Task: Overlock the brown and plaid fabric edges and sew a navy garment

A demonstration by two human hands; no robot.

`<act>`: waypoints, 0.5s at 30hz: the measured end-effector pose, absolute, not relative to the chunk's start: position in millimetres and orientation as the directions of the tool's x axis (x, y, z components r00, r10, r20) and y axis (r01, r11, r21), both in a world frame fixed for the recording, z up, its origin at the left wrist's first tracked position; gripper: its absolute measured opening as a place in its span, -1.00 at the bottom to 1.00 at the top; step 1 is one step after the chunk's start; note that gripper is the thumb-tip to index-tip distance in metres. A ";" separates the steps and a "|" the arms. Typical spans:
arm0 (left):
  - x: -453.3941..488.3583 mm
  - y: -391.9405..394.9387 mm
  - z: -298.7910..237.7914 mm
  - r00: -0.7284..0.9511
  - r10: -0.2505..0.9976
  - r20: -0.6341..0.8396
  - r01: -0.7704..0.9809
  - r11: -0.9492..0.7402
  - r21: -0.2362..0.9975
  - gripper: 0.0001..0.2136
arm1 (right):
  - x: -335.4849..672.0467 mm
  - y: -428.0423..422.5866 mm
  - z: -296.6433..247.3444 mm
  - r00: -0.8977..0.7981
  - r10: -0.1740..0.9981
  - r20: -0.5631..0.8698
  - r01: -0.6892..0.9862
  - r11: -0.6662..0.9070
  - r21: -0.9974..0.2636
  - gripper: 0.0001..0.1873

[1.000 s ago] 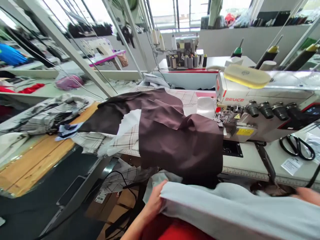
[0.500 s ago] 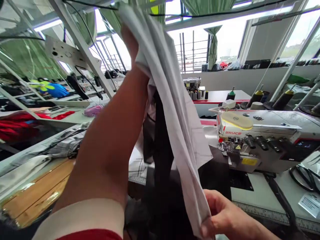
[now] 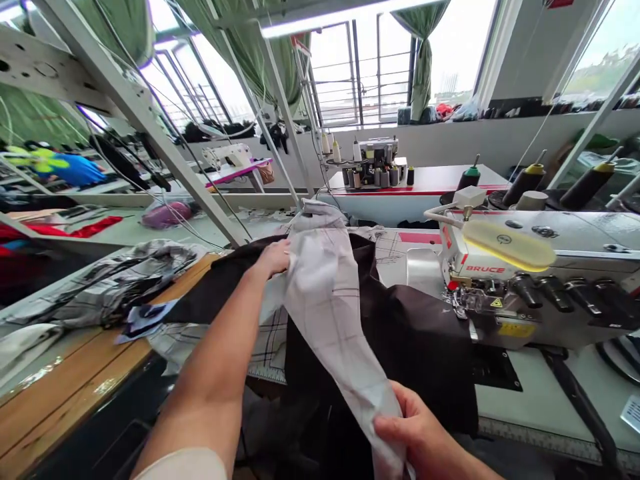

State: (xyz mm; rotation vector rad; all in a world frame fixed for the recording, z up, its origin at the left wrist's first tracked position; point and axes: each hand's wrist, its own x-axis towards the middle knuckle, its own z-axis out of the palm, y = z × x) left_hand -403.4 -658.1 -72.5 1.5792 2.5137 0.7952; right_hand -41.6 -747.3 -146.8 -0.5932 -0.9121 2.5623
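Note:
A long strip of white checked fabric (image 3: pixel 325 287) stretches from the far side of the worktable down toward me. My right hand (image 3: pixel 415 427) pinches its near end between thumb and fingers. At its far left edge, my left hand (image 3: pixel 274 260) is closed on the fabric, fingertips partly hidden by the cloth. Black fabric (image 3: pixel 420 347) lies beneath the strip, spreading right toward the sewing machine's needle area and left under my forearm. More checked cloth (image 3: pixel 265 347) shows beside my left forearm.
A white BRUCE overlock machine (image 3: pixel 525 267) stands at the right, with dark thread cones (image 3: pixel 523 183) behind it. Left are a wooden board (image 3: pixel 65 393) and a heap of checked cloth (image 3: pixel 115 287). A slanted metal frame post (image 3: pixel 165 153) rises at the left.
My left hand has come down from high up, lowering the raised white fabric onto the table and black cloth. My right hand still pinches the near end. The view has shifted slightly.

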 end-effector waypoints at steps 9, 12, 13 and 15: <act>-312.2 -676.0 -105.7 0.265 0.960 0.096 0.704 -0.260 0.660 -0.68 | -43.3 -748.7 -162.2 -0.796 0.492 -0.353 -0.086 -0.669 -0.738 -0.40; -298.7 -665.8 -116.5 0.492 0.871 0.007 0.726 -0.415 0.548 -0.61 | -42.0 -750.1 -163.5 -0.795 0.493 -0.352 -0.074 -0.656 -0.751 -0.40; -297.7 -661.8 -123.3 0.506 0.863 0.002 0.742 -0.436 0.510 -0.59 | -40.9 -750.3 -164.0 -0.796 0.492 -0.353 -0.071 -0.654 -0.753 -0.39; -297.7 -655.0 -139.7 0.466 0.884 0.032 0.766 -0.421 0.485 -0.65 | -38.1 -750.0 -164.9 -0.800 0.488 -0.349 -0.063 -0.646 -0.760 -0.39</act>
